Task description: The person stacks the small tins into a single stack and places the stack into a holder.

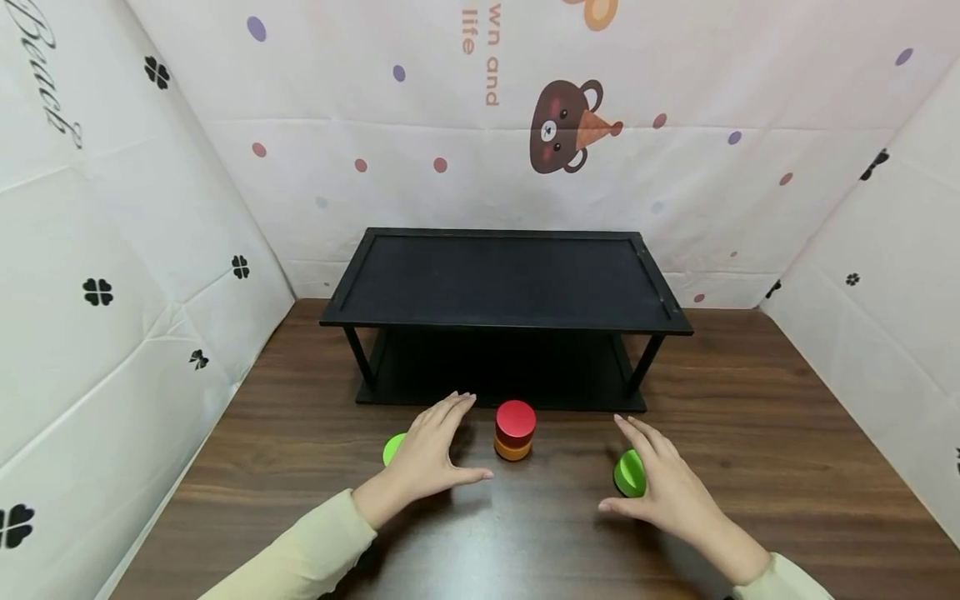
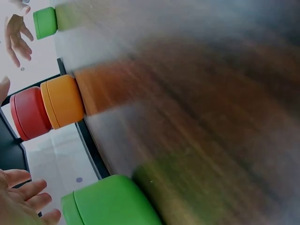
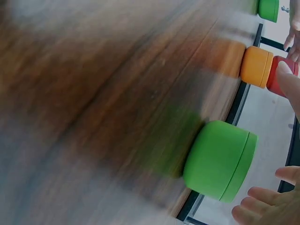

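Observation:
A red round lidded jar is stacked on an orange one at the middle of the table, in front of the shelf. My left hand, thumb spread from straight fingers, hovers between that stack and a green jar, which it partly covers in the head view. On the other side my right hand is spread beside a second green jar, hiding part of it. Both hands hold nothing. The right wrist view shows this green jar upright on the table, fingertips apart from it.
A black two-tier shelf stands at the back of the brown wooden table. White printed cloth hangs behind it and along both sides. The shelf's front legs rise close behind the jars.

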{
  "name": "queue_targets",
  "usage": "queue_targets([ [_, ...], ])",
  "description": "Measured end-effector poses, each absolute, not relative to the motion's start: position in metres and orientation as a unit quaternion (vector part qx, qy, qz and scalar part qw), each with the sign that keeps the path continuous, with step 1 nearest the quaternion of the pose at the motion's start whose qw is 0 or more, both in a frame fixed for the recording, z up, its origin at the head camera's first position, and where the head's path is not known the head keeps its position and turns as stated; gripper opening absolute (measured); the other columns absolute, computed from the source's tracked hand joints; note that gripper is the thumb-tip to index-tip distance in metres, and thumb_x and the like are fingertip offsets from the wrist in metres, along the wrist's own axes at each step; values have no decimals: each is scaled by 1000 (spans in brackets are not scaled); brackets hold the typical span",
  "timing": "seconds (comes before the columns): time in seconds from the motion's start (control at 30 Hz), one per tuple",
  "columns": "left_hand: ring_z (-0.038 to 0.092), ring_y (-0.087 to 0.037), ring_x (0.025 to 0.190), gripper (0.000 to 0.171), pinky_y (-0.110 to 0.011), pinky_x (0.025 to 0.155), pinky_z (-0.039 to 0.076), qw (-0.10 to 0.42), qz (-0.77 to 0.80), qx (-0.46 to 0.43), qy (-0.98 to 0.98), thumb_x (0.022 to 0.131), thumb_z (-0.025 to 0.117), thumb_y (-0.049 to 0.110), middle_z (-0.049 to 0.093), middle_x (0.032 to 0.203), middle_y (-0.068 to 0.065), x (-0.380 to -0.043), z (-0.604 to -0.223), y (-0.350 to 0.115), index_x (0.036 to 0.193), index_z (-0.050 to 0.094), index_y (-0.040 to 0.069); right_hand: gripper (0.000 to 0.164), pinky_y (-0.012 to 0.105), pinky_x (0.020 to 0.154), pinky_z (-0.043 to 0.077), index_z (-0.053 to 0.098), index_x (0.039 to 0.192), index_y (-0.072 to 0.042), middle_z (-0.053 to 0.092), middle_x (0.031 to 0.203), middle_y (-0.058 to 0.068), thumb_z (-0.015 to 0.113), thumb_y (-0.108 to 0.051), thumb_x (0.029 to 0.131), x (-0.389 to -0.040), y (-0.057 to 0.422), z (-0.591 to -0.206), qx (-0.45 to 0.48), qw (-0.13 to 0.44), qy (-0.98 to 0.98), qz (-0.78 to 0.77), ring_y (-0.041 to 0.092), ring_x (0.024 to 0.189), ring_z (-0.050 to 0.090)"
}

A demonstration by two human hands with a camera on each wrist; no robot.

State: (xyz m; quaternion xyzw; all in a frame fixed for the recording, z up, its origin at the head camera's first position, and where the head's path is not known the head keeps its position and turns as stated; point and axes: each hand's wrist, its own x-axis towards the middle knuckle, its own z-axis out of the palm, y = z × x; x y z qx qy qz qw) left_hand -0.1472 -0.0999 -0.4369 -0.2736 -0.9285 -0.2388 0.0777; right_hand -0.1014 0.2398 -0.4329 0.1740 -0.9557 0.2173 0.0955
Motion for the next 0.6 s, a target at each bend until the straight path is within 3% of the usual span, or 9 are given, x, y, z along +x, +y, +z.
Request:
queue_targets([
  [0.3,34,-30,138,99,-59,106,32,2,-302,-259,-917,70,78,54,39,148,-13,-152,-438,-93,146,35,7,106,60,78,49,38,142,-7,46,131,26,89,-43,56,-100,249,-435,150,78,-957,238,46,114,50],
  [0.6,35,-31,137,98,-59,107,30,-26,-336,-247,-908,70,81,49,39,147,-13,-157,-442,-88,145,35,7,105,58,82,48,40,137,5,50,124,26,89,-42,57,-99,255,-434,132,57,-957,251,43,110,52],
])
